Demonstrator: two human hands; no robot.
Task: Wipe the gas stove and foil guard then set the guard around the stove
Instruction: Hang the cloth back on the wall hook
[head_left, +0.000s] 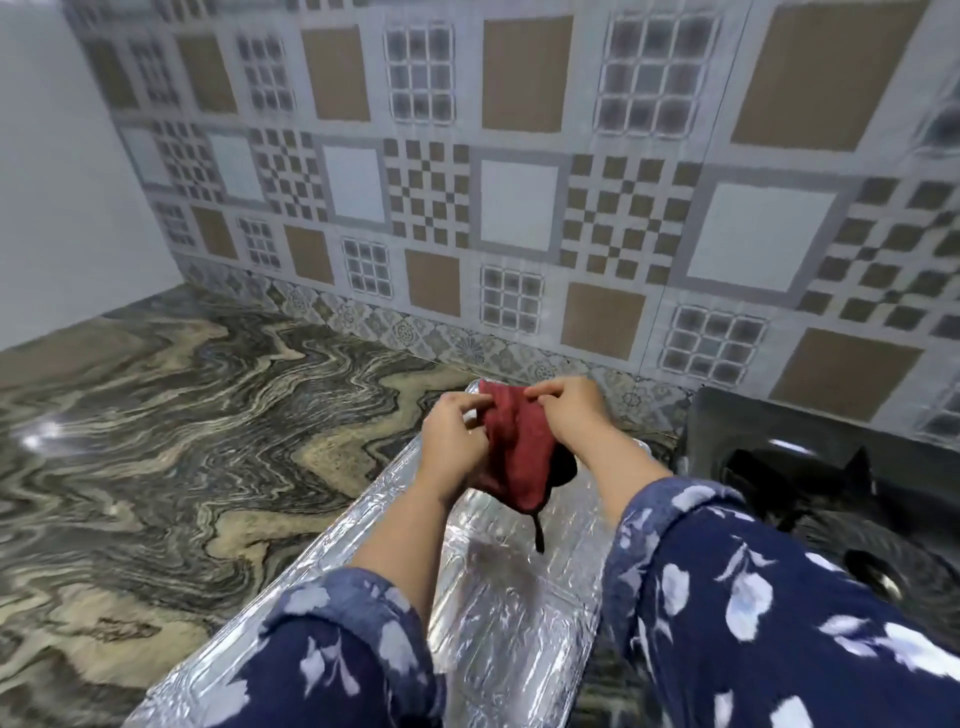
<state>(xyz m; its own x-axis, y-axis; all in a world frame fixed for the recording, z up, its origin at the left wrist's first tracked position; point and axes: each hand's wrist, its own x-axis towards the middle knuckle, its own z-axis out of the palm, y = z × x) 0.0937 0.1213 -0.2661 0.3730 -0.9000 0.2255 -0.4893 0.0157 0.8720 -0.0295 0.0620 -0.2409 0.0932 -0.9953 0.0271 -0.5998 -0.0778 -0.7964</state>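
Observation:
A red cloth with a dark loop hanging from it is held up between both hands. My left hand pinches its left top edge and my right hand pinches its right top edge. Beneath the cloth the silver foil guard lies flat on the marble counter, running from the wall toward me. The black gas stove stands to the right of the guard, with a burner and pan support partly visible behind my right sleeve.
The swirled marble counter spreads to the left of the guard. A patterned tile wall rises behind, and a plain white wall closes the left side.

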